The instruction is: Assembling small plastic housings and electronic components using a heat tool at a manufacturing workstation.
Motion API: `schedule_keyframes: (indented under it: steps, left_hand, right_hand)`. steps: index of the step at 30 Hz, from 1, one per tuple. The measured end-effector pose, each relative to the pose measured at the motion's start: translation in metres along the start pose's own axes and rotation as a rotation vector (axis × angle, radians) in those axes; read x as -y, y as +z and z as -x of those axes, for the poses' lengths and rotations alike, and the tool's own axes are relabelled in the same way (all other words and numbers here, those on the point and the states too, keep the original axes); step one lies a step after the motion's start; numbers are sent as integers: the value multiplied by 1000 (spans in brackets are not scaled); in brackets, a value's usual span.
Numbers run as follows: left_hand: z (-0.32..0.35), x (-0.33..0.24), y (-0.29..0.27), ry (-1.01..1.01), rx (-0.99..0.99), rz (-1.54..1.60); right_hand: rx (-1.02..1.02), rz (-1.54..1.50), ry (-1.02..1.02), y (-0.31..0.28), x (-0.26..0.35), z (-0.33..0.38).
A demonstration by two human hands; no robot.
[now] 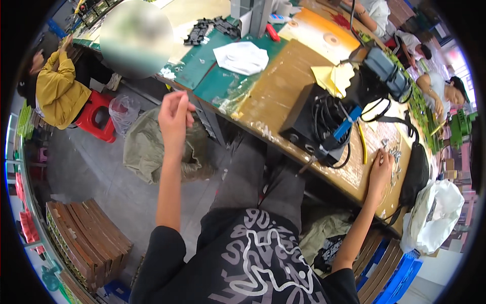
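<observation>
My left hand (pixel 175 114) is raised in front of the bench's near left edge. Its fingers are loosely bent and apart, with nothing seen in them. At the right of the bench, my right hand (pixel 380 173) rests on the brown tabletop beside a scatter of small metal parts (pixel 396 157). Its fingers are drawn together at the edge of these parts; what they pinch, if anything, is too small to make out. A yellow-handled tool (pixel 362 143) lies just left of that hand. Further left stands a black box (pixel 304 121) with coiled black cables and a blue-handled tool (pixel 347 123) on it.
A white cloth (pixel 241 58) lies on the green mat (pixel 195 71). Yellow paper (pixel 332 80) sits behind the black box. A white bag (pixel 433 218) hangs at the right edge. Stacked brown boards (pixel 88 238) stand on the floor at left, and a person sits on a red stool (pixel 98 116).
</observation>
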State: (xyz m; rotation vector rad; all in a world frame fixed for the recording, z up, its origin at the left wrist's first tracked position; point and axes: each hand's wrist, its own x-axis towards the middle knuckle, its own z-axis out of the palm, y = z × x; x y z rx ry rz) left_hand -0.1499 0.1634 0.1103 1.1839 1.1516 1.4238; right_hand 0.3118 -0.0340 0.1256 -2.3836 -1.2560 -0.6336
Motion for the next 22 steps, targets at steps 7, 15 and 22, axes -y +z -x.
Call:
schedule_keyframes:
  steps: [7, 15, 22]
  left_hand:
    - [-171, 14, 26, 721, -277, -1073]
    - [-203, 42, 18, 549, -215, -1005]
    - [-211, 36, 17, 282, -303, -645]
  right_hand:
    - [-14, -121, -23, -17, 36, -5]
    - [-69, -245, 102, -7, 24, -2]
    - [-70, -325, 132, 2, 5, -2]
